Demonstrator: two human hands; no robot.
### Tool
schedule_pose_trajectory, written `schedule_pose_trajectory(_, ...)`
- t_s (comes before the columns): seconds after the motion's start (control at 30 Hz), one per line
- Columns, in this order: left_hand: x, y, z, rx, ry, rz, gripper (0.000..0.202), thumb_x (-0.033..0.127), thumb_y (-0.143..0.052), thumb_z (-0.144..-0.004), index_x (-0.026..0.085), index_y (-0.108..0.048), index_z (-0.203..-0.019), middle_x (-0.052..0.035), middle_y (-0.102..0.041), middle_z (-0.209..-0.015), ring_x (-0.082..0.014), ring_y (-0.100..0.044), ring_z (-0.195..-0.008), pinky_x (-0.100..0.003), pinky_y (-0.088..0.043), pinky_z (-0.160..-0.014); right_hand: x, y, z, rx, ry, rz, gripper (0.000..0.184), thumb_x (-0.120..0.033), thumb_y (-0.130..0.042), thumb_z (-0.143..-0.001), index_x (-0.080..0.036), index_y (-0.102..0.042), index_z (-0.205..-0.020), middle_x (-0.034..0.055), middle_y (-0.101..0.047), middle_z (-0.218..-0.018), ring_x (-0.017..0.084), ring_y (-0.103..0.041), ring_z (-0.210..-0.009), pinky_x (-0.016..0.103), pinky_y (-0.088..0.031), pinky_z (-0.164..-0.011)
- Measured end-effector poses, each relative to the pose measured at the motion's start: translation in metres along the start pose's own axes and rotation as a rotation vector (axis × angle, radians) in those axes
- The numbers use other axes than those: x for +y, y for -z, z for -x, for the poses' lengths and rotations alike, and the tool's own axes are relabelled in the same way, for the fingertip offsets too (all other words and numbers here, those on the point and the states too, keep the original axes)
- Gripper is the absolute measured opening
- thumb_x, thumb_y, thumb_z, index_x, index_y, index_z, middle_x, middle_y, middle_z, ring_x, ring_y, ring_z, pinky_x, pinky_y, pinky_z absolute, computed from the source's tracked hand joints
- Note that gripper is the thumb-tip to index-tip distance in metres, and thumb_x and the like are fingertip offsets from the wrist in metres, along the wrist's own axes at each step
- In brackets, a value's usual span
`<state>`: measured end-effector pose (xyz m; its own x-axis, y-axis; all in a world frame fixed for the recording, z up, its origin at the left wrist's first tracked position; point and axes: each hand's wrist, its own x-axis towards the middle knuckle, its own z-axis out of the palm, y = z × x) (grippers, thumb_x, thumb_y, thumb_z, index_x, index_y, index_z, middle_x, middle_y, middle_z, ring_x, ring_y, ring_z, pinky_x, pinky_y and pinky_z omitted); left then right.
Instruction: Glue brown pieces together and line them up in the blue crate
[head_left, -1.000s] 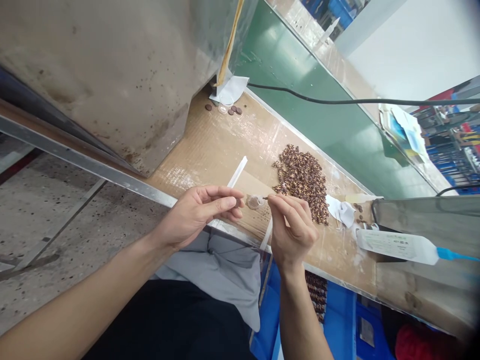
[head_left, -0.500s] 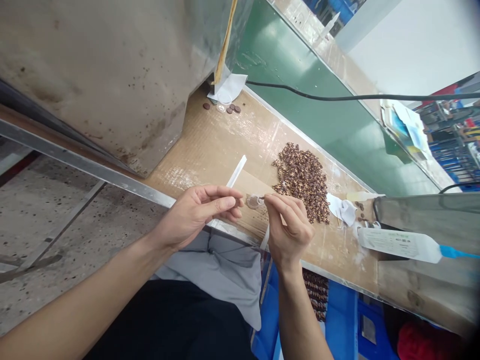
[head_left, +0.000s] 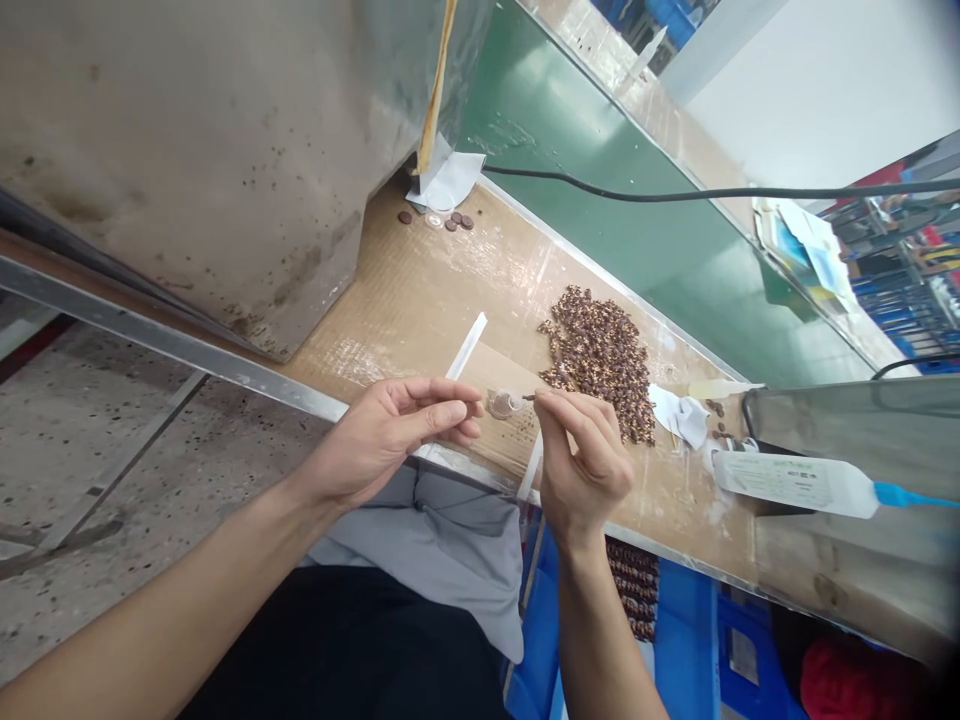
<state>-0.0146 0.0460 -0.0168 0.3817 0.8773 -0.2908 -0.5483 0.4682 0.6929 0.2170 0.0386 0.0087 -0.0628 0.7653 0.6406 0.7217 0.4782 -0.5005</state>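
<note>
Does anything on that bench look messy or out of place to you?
A few brown discs lie apart by the metal housing, far from the main pile. Crumpled white paper and more strays sit beside the pile. Nothing looks damaged.

Factory assembly line: cardboard-covered workbench beside a green conveyor belt, heap of small brown parts, blue crates beneath.

Taped glossy cardboard worktop; stained dull metal housing.
</note>
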Motion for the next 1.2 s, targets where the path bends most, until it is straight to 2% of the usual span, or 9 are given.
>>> schedule_pose_trajectory(0.13,-0.002,-0.003,-0.001,-0.034,0.076,0.081,0.022,0.025,-0.096,-0.092,0.017,-0.091,-0.113,-0.0077,-0.089,-0.106,-0.0152,-0.084,-0.089,-0.02,-0.069,-0.086,-0.012,0.012,-0.009,0.119,0.006,-0.047,0.033,-0.005,-0.081,-0.1,-0.033,-0.088,-0.118,0.0019,-0.087,-0.108,0.026,-0.082,-0.1,0.047,-0.067,-0.09)
schedule_pose_trajectory(0.2,-0.005,-0.008,-0.001,-0.052,0.105,0.135,0.022,0.024,-0.097,-0.091,0.016,-0.091,-0.111,-0.0081,-0.089,-0.107,-0.015,-0.084,-0.088,-0.02,-0.07,-0.085,-0.021,0.018,-0.011,0.141,-0.04,-0.104,0.034,-0.004,-0.081,-0.1,-0.032,-0.088,-0.117,0.002,-0.087,-0.107,0.025,-0.082,-0.1,0.047,-0.067,-0.09)
schedule_pose_trajectory(0.4,-0.014,-0.027,0.003,-0.104,0.141,0.275,0.021,0.026,-0.1,-0.088,0.017,-0.092,-0.105,-0.0054,-0.089,-0.102,-0.0138,-0.083,-0.084,-0.018,-0.07,-0.078,-0.044,0.026,-0.004,0.039,-0.367,-0.414,0.021,-0.013,-0.079,-0.105,-0.031,-0.088,-0.113,0.0027,-0.087,-0.111,0.023,-0.081,-0.11,0.043,-0.067,-0.102)
schedule_pose_trajectory(0.57,-0.022,-0.035,0.004,-0.11,0.176,0.304,0.019,0.029,-0.103,-0.086,0.019,-0.092,-0.099,-0.0036,-0.089,-0.098,-0.0125,-0.083,-0.081,-0.018,-0.07,-0.077,-0.046,0.022,0.008,0.035,-0.525,-0.625,0.018,-0.016,-0.082,-0.104,-0.03,-0.088,-0.113,0.0027,-0.087,-0.115,0.021,-0.082,-0.114,0.037,-0.068,-0.106)
schedule_pose_trajectory(0.83,-0.025,-0.044,0.001,-0.089,0.14,0.305,0.019,0.028,-0.105,-0.082,0.019,-0.093,-0.093,-0.0038,-0.09,-0.092,-0.0114,-0.082,-0.074,-0.016,-0.068,-0.072,-0.045,0.017,0.015,0.03,-0.654,-0.789,0.014,-0.023,-0.084,-0.104,-0.03,-0.088,-0.115,0.0036,-0.087,-0.111,0.021,-0.084,-0.106,0.034,-0.07,-0.097)
schedule_pose_trajectory(1.03,-0.024,-0.049,0.003,-0.069,0.124,0.311,0.019,0.027,-0.106,-0.081,0.018,-0.093,-0.092,-0.0042,-0.09,-0.091,-0.0111,-0.081,-0.072,-0.016,-0.068,-0.071,-0.047,0.018,0.018,0.033,-0.727,-0.801,0.012,-0.026,-0.087,-0.103,-0.03,-0.089,-0.114,0.0036,-0.087,-0.11,0.023,-0.084,-0.102,0.037,-0.07,-0.095)
schedule_pose_trajectory(1.2,-0.024,-0.049,0.002,-0.063,0.114,0.3,0.019,0.028,-0.105,-0.082,0.018,-0.093,-0.092,-0.0042,-0.09,-0.091,-0.0102,-0.081,-0.072,-0.015,-0.068,-0.071,-0.047,0.019,0.017,0.029,-0.734,-0.796,0.011,-0.027,-0.087,-0.102,-0.031,-0.089,-0.113,0.0038,-0.087,-0.11,0.023,-0.083,-0.103,0.037,-0.069,-0.095)
